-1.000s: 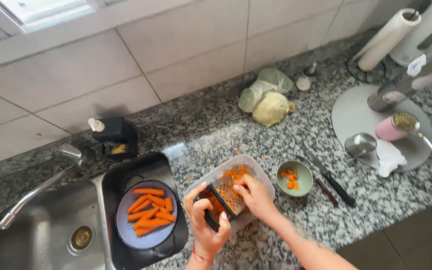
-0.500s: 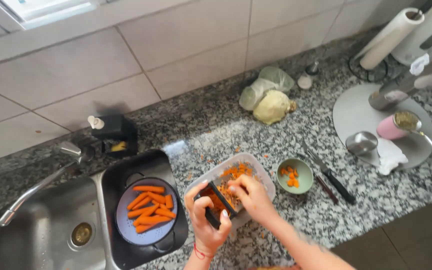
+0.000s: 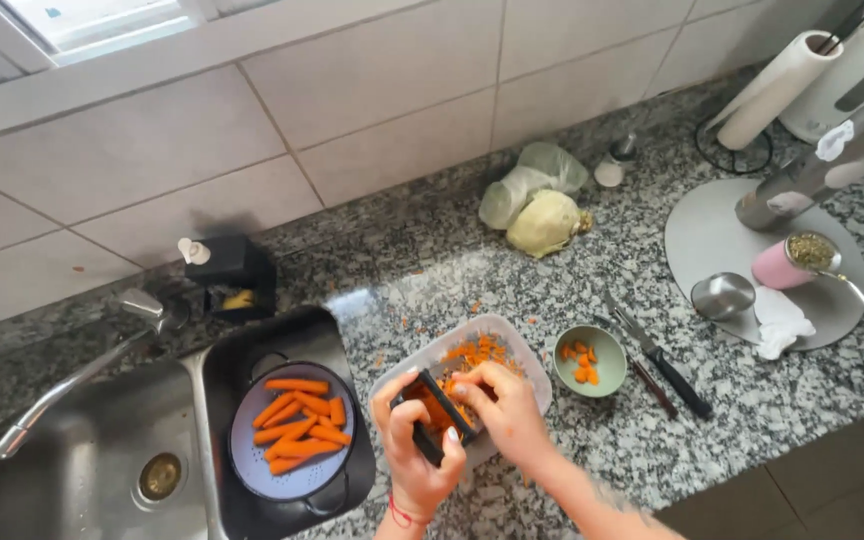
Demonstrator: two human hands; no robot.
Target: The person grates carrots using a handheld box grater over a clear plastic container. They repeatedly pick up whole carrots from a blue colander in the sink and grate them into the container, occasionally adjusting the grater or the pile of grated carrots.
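Both hands work over a clear tub (image 3: 512,345) of grated carrot. Left hand (image 3: 414,450) clasps a dark grater (image 3: 439,418); right hand (image 3: 502,410) pinches a carrot piece against it.

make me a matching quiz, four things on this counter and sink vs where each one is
Things:
1. grater
2. peeled carrots
3. green bowl
4. paper towel roll

Places:
A. in the colander in the sink
B. upright at the far right by the wall
C. held by both hands over the clear tub
D. on the counter beside two knives

Pairs: 1-C, 2-A, 3-D, 4-B
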